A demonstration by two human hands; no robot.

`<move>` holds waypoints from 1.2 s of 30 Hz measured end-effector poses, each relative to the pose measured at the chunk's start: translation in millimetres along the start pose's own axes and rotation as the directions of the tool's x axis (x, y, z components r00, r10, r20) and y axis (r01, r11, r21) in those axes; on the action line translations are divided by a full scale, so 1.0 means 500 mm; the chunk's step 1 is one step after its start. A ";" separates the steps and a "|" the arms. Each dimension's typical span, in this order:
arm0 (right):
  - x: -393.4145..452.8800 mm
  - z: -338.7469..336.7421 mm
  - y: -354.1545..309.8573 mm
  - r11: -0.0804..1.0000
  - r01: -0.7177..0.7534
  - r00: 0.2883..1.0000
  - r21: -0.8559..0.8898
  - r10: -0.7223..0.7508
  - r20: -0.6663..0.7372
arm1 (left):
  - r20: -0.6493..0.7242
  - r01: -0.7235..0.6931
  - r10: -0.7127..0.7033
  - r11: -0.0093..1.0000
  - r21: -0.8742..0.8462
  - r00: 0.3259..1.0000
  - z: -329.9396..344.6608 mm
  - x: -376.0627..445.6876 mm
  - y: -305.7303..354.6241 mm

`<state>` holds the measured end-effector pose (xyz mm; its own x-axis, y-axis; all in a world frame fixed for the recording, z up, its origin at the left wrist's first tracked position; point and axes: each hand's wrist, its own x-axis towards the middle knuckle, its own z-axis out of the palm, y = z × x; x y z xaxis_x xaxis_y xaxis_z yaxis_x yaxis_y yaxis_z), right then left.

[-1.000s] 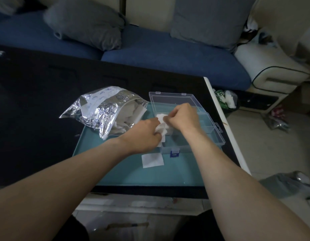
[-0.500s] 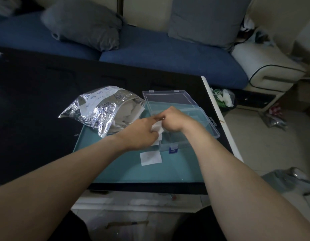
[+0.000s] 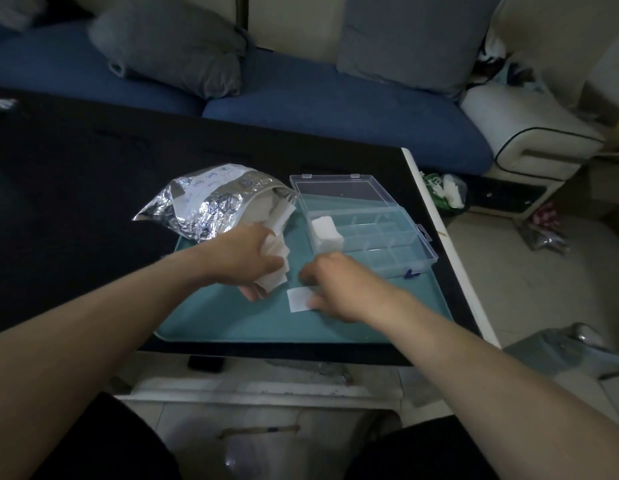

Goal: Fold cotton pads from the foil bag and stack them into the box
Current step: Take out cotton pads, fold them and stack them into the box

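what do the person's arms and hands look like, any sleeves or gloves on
Both forearms are bare right up to the bottom of the frame: no sleeves in view. The left hand and right hand wear no gloves, and no rings, watch or bracelet show.

Dim, bluish indoor light. The black worktop (image 3: 76, 174) swallows detail; the foil bag (image 3: 211, 206) catches bright glints. Both hands are slightly motion-blurred. Wide-angle bending curves the edges, and the corners look soft.

Blue print on the foil bag (image 3: 211, 206); illegible
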<state>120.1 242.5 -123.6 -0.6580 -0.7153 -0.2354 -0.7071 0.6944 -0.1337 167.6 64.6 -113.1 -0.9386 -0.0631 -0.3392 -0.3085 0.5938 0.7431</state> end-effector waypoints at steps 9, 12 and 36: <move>-0.005 -0.033 -0.041 0.982 -0.159 0.985 0.100 0.151 0.081 | 0.049 0.073 -0.055 0.853 -0.517 0.997 -0.008 -0.017 0.015; -0.025 -0.075 -0.005 0.857 -0.242 0.951 0.455 0.301 -0.063 | -0.017 0.051 -0.078 0.784 -0.619 0.997 -0.017 -0.021 0.026; -0.031 -0.087 0.077 0.662 0.109 0.946 0.742 0.160 -0.282 | 0.430 0.113 0.289 0.706 -0.699 0.856 0.018 -0.007 0.051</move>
<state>91.8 277.1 -83.4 -0.8084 -0.5880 0.0271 -0.3474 0.4394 -0.8284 164.5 87.0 -97.9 -0.8257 0.4621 -0.3236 -0.4319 -0.1487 0.8896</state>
